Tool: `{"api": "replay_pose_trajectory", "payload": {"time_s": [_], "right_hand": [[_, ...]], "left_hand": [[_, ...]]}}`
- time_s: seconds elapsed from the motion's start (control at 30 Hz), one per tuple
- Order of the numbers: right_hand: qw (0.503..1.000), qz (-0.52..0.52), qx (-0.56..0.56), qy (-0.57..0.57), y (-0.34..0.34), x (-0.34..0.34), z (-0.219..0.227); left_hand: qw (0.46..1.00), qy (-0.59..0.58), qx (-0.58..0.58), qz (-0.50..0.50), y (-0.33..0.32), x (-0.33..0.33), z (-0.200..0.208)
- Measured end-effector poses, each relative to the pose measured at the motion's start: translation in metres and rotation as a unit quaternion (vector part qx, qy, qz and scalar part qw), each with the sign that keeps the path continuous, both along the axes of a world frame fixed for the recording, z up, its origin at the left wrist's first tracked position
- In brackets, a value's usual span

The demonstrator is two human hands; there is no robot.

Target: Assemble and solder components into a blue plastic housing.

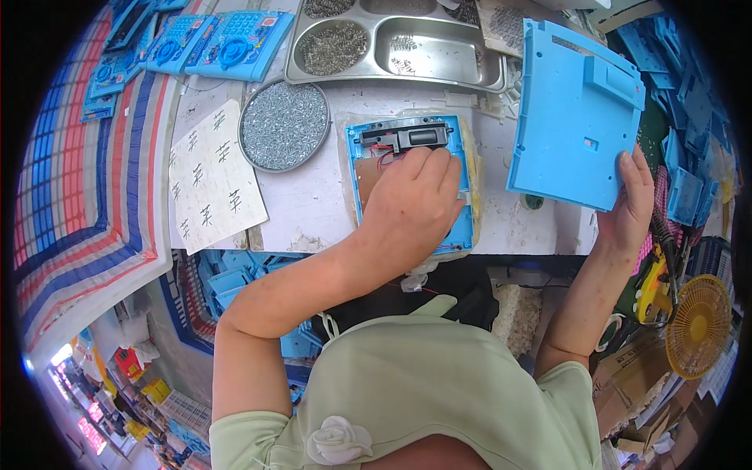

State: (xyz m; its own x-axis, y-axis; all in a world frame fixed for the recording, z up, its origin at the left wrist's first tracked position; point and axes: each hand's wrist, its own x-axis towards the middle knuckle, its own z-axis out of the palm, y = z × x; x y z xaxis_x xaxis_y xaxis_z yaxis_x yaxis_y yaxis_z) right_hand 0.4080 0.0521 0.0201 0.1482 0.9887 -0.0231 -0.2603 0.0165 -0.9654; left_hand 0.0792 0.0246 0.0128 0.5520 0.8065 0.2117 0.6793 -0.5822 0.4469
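Note:
In front of me on the table lies an open blue plastic housing [468, 218], resting on a clear plastic wrap. Inside it are a black part [407, 138] along the far edge, thin red and dark wires [383, 159] and a brown board [366, 177]. My left hand [419, 196] is over the housing with its fingers curled together at the wires; what they pinch, if anything, is hidden. Off to the right, my right hand [630, 196] grips a light-blue back cover [576, 117] by its lower right edge, holding it raised and tilted.
A round dish of small screws [284, 125] stands left of the housing, beside a handwritten paper sheet [211, 188]. Behind is a metal compartment tray [435, 55] with springs. Finished-looking blue panels [235, 47] lie far left; more blue shells [689, 102] pile up at right, above a yellow fan [697, 325].

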Motion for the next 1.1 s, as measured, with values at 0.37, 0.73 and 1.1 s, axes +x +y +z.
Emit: {"api": "replay_pose_trajectory", "payload": {"time_s": [0.37, 0.73, 1.1], "right_hand": [[1.0, 0.004, -0.001, -0.004, 0.005, -0.009, -0.017], [0.966, 0.145, -0.027, -0.214, -0.005, -0.133, 0.011], [0.791, 0.205, 0.069, -0.573, -0.044, -0.138, -0.004]], "left_hand": [[0.994, -0.109, 0.002, 0.016, 0.0, -0.017, -0.003], [0.713, -0.602, -0.342, 0.112, 0.008, -0.05, 0.037], [0.954, -0.136, -0.145, 0.223, -0.038, -0.05, 0.003]]}}
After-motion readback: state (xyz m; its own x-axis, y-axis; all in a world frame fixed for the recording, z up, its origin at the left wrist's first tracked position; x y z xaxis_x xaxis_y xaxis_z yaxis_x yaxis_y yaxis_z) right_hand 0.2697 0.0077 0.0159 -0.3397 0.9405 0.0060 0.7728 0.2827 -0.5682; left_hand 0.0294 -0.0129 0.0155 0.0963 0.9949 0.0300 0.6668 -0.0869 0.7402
